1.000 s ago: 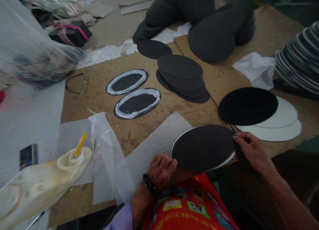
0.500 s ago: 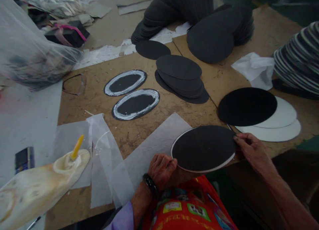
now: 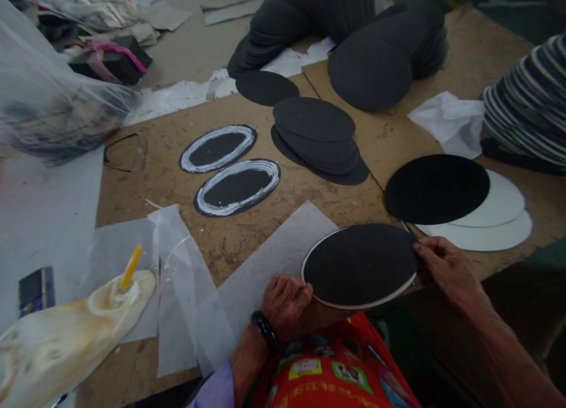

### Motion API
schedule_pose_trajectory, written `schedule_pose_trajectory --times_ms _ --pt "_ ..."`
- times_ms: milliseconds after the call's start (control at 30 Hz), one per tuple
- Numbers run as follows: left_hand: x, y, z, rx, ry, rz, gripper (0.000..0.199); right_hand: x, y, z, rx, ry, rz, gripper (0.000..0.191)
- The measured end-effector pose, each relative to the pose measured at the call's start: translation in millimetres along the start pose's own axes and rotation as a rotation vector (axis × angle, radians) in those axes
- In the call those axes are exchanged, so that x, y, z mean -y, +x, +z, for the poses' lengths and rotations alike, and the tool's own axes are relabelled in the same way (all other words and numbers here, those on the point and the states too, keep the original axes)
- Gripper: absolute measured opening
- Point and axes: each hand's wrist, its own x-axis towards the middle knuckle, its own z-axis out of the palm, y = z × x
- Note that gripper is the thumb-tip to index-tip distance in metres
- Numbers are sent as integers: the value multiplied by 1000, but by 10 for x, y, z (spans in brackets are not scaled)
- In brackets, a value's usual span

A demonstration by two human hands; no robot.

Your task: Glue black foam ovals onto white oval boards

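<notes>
Between my two hands is a dark oval board (image 3: 360, 265) with a thin white rim showing along its left and lower edge. My left hand (image 3: 286, 302), with a dark bangle at the wrist, pinches its left end. At the right end, my right hand (image 3: 442, 260) grips the edge between thumb and fingers. Under the board's left side lies a translucent paper sheet (image 3: 265, 257). Just beyond my right hand, a black oval (image 3: 437, 188) overlaps white ovals (image 3: 495, 231). Two dark ovals ringed with white paste, a farther one (image 3: 217, 148) and a nearer one (image 3: 237, 187), lie left of centre.
Loose dark ovals (image 3: 313, 119) lie mid-table, with tall leaning stacks (image 3: 369, 75) behind. At left are a cut plastic bottle (image 3: 88, 331) with a yellow-handled tool (image 3: 131, 267), a phone (image 3: 36, 291), eyeglasses (image 3: 126, 153) and a plastic bag (image 3: 57, 101). Crumpled white paper (image 3: 451, 122) sits right.
My hands keep the same hold on the dark oval board, which has barely moved. The surroundings have shifted slightly leftward in view.
</notes>
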Motion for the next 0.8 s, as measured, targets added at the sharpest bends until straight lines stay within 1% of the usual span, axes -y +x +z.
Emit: schedule_pose_trajectory --times_ms 100,200,433,633,800 --pt "4 5 -8 9 -1 2 13 40 -8 -11 24 -33 47 26" --pt "15 9 0 7 -10 -3 13 67 -18 -11 11 -37 18 25" --pt "42 23 52 -58 -42 15 14 91 -48 -11 27 -49 -20 24" --pt "43 26 29 -34 -52 17 15 102 -64 -26 32 -130 -77 24" --pt "42 42 13 -19 -57 4 20 185 -109 -30 13 -200 -130 21"
